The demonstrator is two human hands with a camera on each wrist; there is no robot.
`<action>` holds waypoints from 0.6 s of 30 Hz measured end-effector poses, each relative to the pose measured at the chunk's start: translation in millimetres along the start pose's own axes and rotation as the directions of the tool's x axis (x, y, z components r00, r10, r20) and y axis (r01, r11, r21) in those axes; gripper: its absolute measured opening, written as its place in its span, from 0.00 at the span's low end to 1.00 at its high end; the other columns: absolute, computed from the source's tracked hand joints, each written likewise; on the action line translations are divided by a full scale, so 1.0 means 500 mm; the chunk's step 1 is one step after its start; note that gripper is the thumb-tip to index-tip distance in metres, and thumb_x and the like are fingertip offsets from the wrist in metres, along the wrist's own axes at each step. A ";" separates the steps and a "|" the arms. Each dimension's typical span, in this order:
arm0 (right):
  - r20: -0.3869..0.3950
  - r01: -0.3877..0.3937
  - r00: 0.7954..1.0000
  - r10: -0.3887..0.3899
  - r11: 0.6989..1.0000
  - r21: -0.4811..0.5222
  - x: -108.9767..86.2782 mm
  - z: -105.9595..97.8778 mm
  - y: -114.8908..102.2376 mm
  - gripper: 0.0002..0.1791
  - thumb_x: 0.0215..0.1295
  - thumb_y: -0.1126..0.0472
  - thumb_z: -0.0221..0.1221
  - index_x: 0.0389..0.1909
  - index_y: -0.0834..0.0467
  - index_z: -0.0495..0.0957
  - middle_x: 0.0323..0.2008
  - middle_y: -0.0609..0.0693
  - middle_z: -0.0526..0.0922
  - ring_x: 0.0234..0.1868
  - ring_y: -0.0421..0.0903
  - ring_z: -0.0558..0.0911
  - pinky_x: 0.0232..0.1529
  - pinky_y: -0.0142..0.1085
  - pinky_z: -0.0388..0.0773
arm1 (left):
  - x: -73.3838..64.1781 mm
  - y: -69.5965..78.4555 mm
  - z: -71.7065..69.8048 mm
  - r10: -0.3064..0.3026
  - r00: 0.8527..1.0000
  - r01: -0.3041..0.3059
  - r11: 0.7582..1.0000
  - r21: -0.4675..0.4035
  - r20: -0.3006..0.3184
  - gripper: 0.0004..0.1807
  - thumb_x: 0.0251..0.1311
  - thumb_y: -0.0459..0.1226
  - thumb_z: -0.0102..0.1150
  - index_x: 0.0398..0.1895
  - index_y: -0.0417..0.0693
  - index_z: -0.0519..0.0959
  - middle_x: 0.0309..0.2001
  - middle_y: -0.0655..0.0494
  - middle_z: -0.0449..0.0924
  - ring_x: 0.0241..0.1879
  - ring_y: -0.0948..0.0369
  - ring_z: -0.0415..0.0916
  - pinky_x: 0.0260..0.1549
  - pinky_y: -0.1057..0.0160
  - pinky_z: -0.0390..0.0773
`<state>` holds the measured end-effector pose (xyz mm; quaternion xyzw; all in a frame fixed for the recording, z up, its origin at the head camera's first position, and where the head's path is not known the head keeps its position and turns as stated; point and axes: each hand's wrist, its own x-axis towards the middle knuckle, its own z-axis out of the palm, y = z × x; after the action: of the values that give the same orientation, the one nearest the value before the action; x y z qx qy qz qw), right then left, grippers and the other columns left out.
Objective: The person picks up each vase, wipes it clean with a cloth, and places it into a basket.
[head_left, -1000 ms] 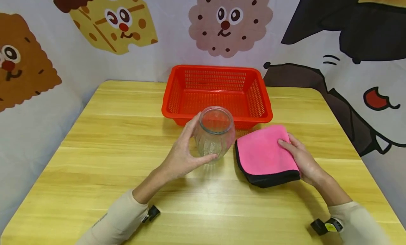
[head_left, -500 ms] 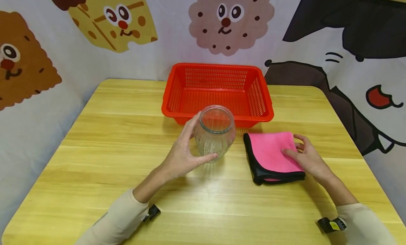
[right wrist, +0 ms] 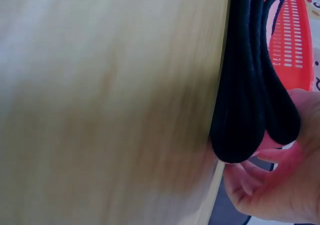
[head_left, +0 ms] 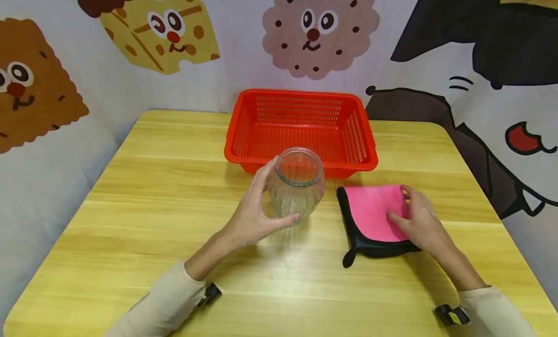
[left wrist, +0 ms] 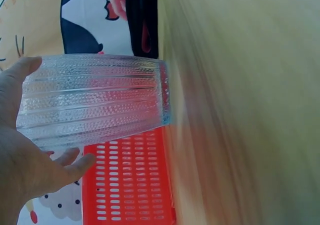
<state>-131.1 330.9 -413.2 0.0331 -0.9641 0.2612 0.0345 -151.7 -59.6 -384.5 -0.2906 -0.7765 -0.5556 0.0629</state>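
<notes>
A clear ribbed glass jar (head_left: 297, 196) stands upright on the table, its mouth facing up. My left hand (head_left: 249, 212) holds it round the left side, thumb across the front. The left wrist view shows the jar (left wrist: 95, 97) sideways, with the left hand (left wrist: 25, 155) at its upper part. To the right lies a folded pink cloth (head_left: 370, 211) with black trim. My right hand (head_left: 422, 222) grips its right edge, thumb on the pink top. In the right wrist view, black-edged layers of the cloth (right wrist: 240, 85) stack up beside the right hand (right wrist: 285, 185).
Behind the jar stands a red plastic basket (head_left: 301, 165) with slotted walls, nothing visible inside. All of this is on a light wooden table (head_left: 144, 221). A cartoon-printed sheet (head_left: 240, 46) hangs behind and along the sides.
The cloth has been lowered from a raised tilt to the table and shifted slightly right. My right fingers have spread and closed again at its edge. The left hand and jar stay put.
</notes>
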 end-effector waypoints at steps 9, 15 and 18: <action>0.068 0.094 0.994 -0.082 0.976 -0.198 -0.004 -0.013 -0.002 0.25 0.64 0.58 0.68 0.58 0.67 0.77 0.61 0.69 0.72 0.58 0.71 0.69 0.54 0.70 0.70 | 0.008 0.002 0.033 0.021 0.999 -0.023 0.997 -0.073 -0.041 0.69 0.41 0.37 0.86 0.80 0.64 0.44 0.73 0.50 0.61 0.70 0.53 0.61 0.65 0.44 0.68; 0.066 0.090 0.994 -0.083 0.990 -0.108 0.031 -0.077 -0.040 0.16 0.71 0.58 0.63 0.52 0.64 0.82 0.47 0.64 0.83 0.41 0.60 0.80 0.32 0.50 0.80 | 0.006 0.005 0.033 -0.030 0.998 0.028 0.999 -0.032 -0.058 0.67 0.41 0.38 0.86 0.79 0.64 0.45 0.72 0.52 0.63 0.70 0.54 0.62 0.63 0.44 0.69; 0.011 0.130 0.991 -0.130 0.990 -0.050 0.062 -0.109 -0.075 0.17 0.75 0.56 0.59 0.56 0.63 0.80 0.50 0.64 0.82 0.45 0.60 0.81 0.38 0.54 0.82 | 0.004 0.005 0.029 -0.042 0.998 0.041 0.999 -0.019 -0.054 0.67 0.41 0.39 0.86 0.78 0.65 0.46 0.72 0.52 0.63 0.70 0.54 0.63 0.63 0.43 0.69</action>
<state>-156.4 324.6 -344.6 0.0959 -0.9663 0.2340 0.0488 -149.0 -45.0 -387.1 -0.2596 -0.7755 -0.5713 0.0697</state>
